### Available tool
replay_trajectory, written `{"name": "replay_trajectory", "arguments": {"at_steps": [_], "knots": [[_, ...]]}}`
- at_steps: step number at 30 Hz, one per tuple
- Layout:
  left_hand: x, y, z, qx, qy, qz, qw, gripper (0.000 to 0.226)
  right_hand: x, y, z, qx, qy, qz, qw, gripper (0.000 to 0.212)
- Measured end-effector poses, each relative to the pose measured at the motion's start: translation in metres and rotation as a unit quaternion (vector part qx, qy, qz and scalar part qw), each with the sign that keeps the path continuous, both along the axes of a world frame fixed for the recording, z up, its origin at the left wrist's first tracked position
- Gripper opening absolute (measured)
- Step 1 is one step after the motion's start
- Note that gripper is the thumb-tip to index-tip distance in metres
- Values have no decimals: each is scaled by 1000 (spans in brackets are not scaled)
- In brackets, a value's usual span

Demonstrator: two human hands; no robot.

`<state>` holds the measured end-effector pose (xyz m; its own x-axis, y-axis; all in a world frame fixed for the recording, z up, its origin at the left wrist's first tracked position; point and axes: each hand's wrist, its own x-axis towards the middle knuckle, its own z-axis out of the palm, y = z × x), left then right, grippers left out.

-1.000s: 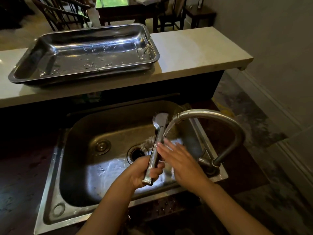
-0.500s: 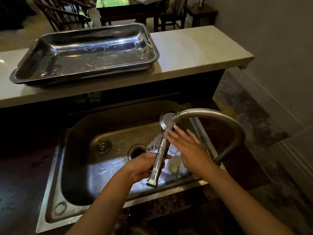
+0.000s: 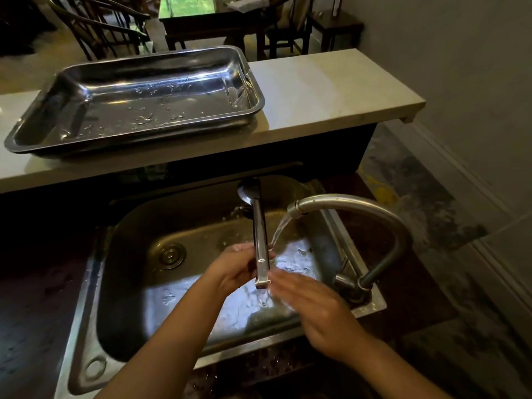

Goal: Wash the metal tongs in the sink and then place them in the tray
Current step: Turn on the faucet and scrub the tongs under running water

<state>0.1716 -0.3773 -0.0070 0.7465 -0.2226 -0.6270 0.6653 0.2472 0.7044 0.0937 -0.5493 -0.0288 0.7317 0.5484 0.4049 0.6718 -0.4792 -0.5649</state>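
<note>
My left hand (image 3: 237, 267) grips the metal tongs (image 3: 258, 226) near their hinge end and holds them almost upright over the steel sink (image 3: 138, 283), spoon-shaped tips pointing away from me. My right hand (image 3: 313, 308) is open with flat fingers just right of the tongs' lower end, under the falling water. The curved faucet (image 3: 359, 205) pours a stream onto the lower part of the tongs. The steel tray (image 3: 247, 82) lies on the pale counter behind the sink, wet with droplets and holding nothing.
The pale counter (image 3: 331, 90) stands higher than the sink, with bare surface right of the tray. The faucet base (image 3: 349, 285) sits at the sink's right rim. Dark chairs and a table (image 3: 207, 18) stand beyond the counter. A wall rises on the right.
The tongs have swung from leaning right under the spout to nearly upright, left of the stream. My right hand slid down from the tongs' upper part to their lower end.
</note>
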Motion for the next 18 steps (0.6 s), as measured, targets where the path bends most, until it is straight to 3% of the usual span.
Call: {"name": "replay_trajectory", "arguments": {"at_steps": [1, 3, 6, 8, 9, 12, 18], "knots": [[-1, 0, 0, -9, 3, -6, 1000, 25, 3, 2, -1, 80, 64, -65, 993, 55], [-7, -1, -4, -3, 2, -38, 999, 23, 17, 7, -1, 206, 215, -196, 935, 45], [-21, -5, -11, 45, -15, -100, 994, 22, 50, 14, -6, 283, 473, -287, 784, 28], [-32, -9, -13, 62, -19, -114, 991, 20, 64, 17, -11, 333, 553, -300, 703, 39], [-36, -10, -13, 69, -18, -115, 991, 20, 68, 19, -13, 354, 565, -305, 680, 42], [-47, -7, -10, 62, -10, -113, 992, 24, 73, 20, -16, 364, 561, -329, 667, 44], [-56, 17, 1, -18, 2, -81, 997, 23, 65, 33, -7, 354, 526, -315, 706, 36]]}}
